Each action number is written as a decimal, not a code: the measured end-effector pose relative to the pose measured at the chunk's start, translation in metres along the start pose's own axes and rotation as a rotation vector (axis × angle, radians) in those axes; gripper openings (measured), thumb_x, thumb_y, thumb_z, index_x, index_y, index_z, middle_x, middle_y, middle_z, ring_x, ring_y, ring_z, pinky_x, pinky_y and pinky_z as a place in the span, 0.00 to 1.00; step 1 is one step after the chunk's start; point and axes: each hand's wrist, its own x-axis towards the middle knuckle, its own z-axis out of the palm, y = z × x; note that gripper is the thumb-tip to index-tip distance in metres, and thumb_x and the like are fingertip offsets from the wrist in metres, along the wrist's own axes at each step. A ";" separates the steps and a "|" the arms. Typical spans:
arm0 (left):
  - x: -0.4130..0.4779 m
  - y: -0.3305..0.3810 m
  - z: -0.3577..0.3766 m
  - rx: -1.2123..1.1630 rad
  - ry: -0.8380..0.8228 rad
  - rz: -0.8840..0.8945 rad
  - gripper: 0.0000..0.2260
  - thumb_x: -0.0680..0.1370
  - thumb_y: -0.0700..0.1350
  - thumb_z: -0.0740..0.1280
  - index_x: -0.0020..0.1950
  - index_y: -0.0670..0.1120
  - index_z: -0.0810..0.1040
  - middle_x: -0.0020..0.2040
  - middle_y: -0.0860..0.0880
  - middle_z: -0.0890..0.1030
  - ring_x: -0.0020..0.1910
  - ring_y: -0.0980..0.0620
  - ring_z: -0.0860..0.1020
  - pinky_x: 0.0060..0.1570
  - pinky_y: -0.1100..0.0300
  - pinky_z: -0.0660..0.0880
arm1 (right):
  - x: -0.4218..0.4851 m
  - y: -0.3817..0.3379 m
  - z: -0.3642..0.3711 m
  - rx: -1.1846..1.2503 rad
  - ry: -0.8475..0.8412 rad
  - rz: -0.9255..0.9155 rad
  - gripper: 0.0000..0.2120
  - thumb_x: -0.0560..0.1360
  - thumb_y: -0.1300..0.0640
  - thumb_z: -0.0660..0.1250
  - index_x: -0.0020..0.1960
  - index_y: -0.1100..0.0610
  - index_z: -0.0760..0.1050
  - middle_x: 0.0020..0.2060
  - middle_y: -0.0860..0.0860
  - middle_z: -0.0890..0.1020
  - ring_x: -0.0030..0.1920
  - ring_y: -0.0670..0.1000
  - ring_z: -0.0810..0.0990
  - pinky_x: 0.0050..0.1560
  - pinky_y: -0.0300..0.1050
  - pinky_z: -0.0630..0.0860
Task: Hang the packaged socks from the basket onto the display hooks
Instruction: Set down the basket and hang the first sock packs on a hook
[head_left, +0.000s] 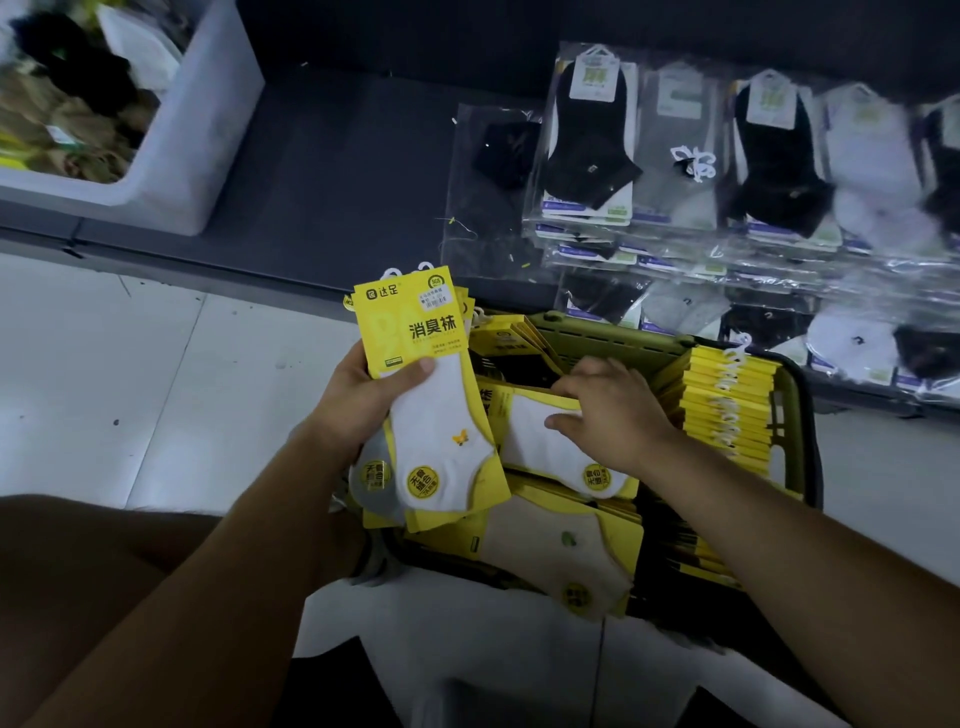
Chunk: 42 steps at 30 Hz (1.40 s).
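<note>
My left hand holds a small stack of yellow-carded white sock packs upright above the left edge of the basket. An olive-green basket on the floor is full of more yellow sock packs; a row of them stands on edge at its right side. My right hand reaches into the basket, fingers curled over the top edge of a white sock pack lying there. A beige sock pack lies at the basket's near side. No display hooks are visible.
Clear-bagged black, grey and white socks lie in overlapping piles on the dark low shelf at the upper right. A white plastic bin of mixed goods sits at the upper left. Pale floor tiles spread to the left.
</note>
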 end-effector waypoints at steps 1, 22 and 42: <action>0.001 0.000 0.000 0.000 0.001 0.001 0.14 0.79 0.38 0.74 0.64 0.47 0.82 0.55 0.51 0.89 0.53 0.50 0.88 0.45 0.60 0.84 | 0.000 -0.001 0.001 -0.002 0.008 -0.006 0.22 0.76 0.41 0.69 0.67 0.49 0.76 0.60 0.49 0.75 0.63 0.54 0.70 0.61 0.48 0.65; 0.006 0.009 0.005 -0.160 -0.042 0.034 0.26 0.73 0.47 0.74 0.70 0.41 0.79 0.59 0.46 0.88 0.54 0.47 0.88 0.47 0.56 0.85 | 0.006 0.038 -0.110 0.831 -0.146 0.256 0.08 0.76 0.66 0.68 0.51 0.55 0.79 0.46 0.56 0.85 0.44 0.56 0.83 0.44 0.50 0.77; -0.005 0.016 0.019 -0.129 -0.071 0.006 0.21 0.73 0.47 0.75 0.66 0.46 0.82 0.60 0.47 0.88 0.57 0.46 0.88 0.48 0.57 0.85 | 0.008 -0.010 -0.030 0.545 0.046 0.066 0.09 0.79 0.51 0.68 0.57 0.51 0.82 0.48 0.43 0.84 0.49 0.42 0.81 0.46 0.40 0.75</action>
